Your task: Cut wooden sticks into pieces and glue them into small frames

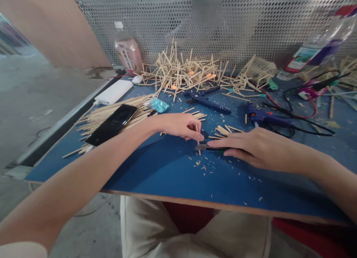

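Observation:
My left hand (178,126) pinches a thin wooden stick (198,135) upright-lengthwise against the blue table (156,168). My right hand (251,148) lies flat over a utility knife (205,147), index finger stretched along it, its blade tip against the stick's near end. Small cut stick pieces (223,130) lie just behind the hands, and shavings (202,164) are scattered in front.
A bundle of long sticks (111,114) with a black phone (113,124) on it lies at left, beside a white power bank (113,92). Farther back: a tangled stick pile (181,72), blue pliers (208,101), a blue glue gun (264,118) with cables, bottles (128,53), a perforated metal screen (223,23).

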{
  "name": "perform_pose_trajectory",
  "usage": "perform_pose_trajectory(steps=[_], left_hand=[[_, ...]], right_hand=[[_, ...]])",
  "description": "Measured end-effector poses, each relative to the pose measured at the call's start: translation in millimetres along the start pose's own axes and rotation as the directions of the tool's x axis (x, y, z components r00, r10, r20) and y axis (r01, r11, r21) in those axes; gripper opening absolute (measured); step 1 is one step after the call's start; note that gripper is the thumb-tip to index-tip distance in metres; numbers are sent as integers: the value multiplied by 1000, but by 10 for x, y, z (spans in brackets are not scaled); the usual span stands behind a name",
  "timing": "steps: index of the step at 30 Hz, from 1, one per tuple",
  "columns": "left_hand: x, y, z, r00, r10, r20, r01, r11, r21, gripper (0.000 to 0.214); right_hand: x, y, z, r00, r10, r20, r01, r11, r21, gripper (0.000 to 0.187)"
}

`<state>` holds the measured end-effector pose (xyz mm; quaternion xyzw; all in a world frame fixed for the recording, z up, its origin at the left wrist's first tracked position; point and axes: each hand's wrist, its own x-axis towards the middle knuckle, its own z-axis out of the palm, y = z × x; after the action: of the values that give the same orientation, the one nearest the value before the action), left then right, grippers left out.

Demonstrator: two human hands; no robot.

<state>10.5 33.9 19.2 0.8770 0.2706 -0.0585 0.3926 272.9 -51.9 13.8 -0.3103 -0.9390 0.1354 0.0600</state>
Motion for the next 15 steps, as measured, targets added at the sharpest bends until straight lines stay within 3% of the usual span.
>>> perform_pose_trajectory(steps=[13,15], left_hand=[[-22,31,1,1000,-21,-6,21,1000,-4,39],[-27,34,-2,1000,-24,-9,24,1000,-2,39]], right_hand=[[4,-41,-104,993,-6,119,-11,990,142,46],[5,-1,-109,996,-27,89,13,989,149,44]])
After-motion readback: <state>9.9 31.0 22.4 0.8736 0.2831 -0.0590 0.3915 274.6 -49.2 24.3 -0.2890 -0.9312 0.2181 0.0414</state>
